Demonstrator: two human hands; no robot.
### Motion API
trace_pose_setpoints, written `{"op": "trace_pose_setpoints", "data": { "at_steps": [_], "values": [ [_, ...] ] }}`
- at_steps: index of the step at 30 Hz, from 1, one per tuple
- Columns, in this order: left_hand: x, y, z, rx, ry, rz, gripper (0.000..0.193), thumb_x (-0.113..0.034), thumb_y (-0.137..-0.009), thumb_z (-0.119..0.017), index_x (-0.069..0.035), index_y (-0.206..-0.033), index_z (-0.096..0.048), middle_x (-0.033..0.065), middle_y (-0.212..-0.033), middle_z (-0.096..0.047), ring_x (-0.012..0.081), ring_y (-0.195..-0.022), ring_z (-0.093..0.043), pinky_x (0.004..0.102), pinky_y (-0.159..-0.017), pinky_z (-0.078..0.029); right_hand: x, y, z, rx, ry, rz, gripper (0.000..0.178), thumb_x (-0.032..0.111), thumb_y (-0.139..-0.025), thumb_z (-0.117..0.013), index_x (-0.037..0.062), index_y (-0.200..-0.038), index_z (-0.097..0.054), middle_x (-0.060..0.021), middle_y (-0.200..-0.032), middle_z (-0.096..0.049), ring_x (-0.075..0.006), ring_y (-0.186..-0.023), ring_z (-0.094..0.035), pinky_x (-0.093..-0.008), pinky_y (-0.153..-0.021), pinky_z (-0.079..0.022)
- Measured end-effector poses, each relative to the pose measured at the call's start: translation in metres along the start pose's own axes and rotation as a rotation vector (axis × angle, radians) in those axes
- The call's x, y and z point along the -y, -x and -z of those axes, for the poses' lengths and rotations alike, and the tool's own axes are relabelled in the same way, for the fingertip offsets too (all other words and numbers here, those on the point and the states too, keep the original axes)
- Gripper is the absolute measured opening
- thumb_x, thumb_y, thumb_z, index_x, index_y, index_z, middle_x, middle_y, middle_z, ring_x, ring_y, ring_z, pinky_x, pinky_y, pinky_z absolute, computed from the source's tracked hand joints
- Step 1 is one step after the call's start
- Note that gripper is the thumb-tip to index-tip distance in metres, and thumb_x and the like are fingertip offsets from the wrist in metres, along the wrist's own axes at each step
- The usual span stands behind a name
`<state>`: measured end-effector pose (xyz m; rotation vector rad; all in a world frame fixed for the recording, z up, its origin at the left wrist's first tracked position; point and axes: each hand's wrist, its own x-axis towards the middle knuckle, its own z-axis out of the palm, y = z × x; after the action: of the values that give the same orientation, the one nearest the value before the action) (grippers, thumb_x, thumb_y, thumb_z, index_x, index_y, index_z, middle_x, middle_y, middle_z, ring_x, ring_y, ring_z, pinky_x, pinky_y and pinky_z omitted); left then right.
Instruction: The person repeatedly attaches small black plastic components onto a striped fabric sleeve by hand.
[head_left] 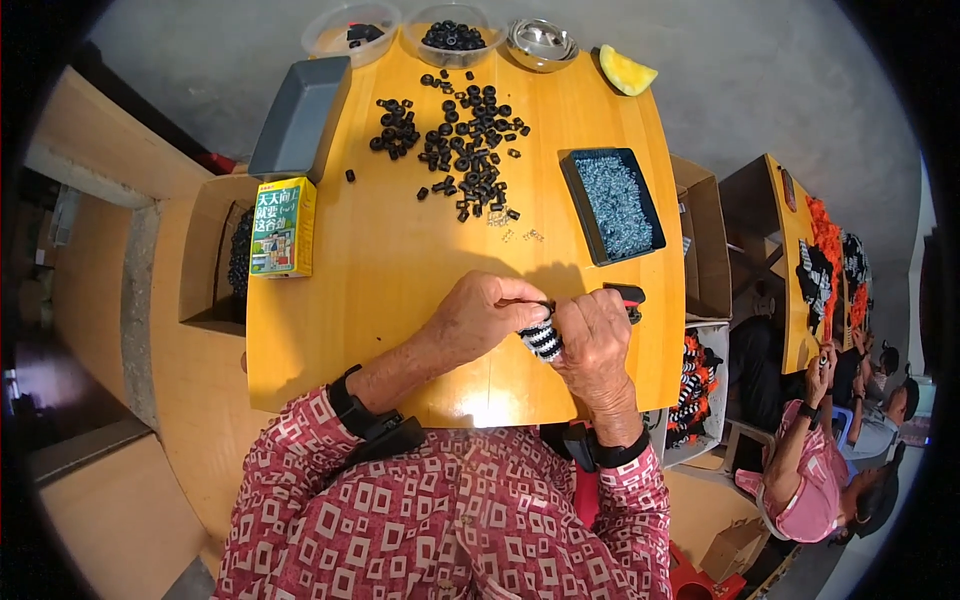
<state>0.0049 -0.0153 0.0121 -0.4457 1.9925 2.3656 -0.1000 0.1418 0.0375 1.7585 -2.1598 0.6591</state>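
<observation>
Near the front edge of the table, both my hands meet over a small black-and-white striped knitted piece (541, 341). My left hand (480, 318) pinches its upper end between thumb and fingertips. Curled fingers of my right hand (597, 337) grip its right side, hiding part of it. A red-and-black object (628, 298) shows just past the right hand's knuckles; whether that hand touches it, I cannot tell. Farther back lies a loose spread of small black plastic parts (470, 150), with a few clear bits (500, 217) at its near end.
A dark tray of small grey-blue pieces (612, 205) stands right; a grey tray (295, 115) and yellow carton (283, 230) line the left edge. Plastic tubs (452, 57), metal bowls (541, 45) and a yellow melon wedge (627, 72) sit behind. People work at another table (795, 270), far right.
</observation>
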Motion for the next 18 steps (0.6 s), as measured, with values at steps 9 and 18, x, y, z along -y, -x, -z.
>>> {"op": "trace_pose_setpoints", "data": {
  "at_steps": [9,18],
  "values": [
    [0.0005,0.0005,0.0032,-0.026,0.096,0.021,0.025,-0.015,-0.092,-0.066,0.005,-0.106,-0.07,0.0057,-0.091,-0.071,0.0096,-0.084,-0.063,0.0267,-0.077,-0.051,0.0077,-0.0014,-0.0094,-0.015,0.031,-0.056,0.02,0.007,-0.062,-0.067,0.0046,-0.075,-0.052,-0.0102,-0.068,-0.046,-0.0284,-0.066,-0.051,-0.0403,-0.062,-0.041],
    [0.0035,0.0002,0.0047,-0.039,0.078,0.018,0.025,-0.015,-0.092,-0.067,0.005,-0.108,-0.07,0.0046,-0.093,-0.071,0.0084,-0.086,-0.063,0.0257,-0.078,-0.052,0.0041,-0.008,-0.0064,0.013,-0.01,-0.071,0.021,0.01,-0.067,-0.07,0.0062,-0.074,-0.05,-0.0098,-0.069,-0.047,-0.0296,-0.066,-0.051,-0.0411,-0.062,-0.041]
  ]
}}
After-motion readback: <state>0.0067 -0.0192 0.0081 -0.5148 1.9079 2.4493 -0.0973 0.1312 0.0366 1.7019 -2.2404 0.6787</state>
